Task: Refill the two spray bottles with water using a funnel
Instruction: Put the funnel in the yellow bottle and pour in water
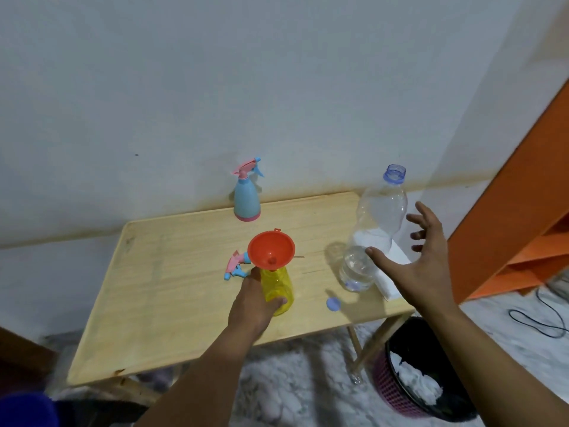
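Pale wooden folding table (172, 303), against a white wall. Yellow translucent plastic spray bottle (278, 286), upright near centre, an orange plastic funnel (271, 249) seated in its neck; left hand (252, 306) wrapped round its body. Pink-and-blue trigger sprayer head (235, 266) lying just left of it (detached). Blue spray bottle (247, 197), capped, at the back edge. Clear plastic water bottle (374, 229), uncapped, its round blue cap (333, 304) lying in front of it; right hand (421, 266) spread wide beside the water bottle, thumb at its side.

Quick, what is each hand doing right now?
Left hand: grips the yellow plastic spray bottle with the orange funnel in it.
Right hand: open, holding nothing, beside the clear plastic water bottle.
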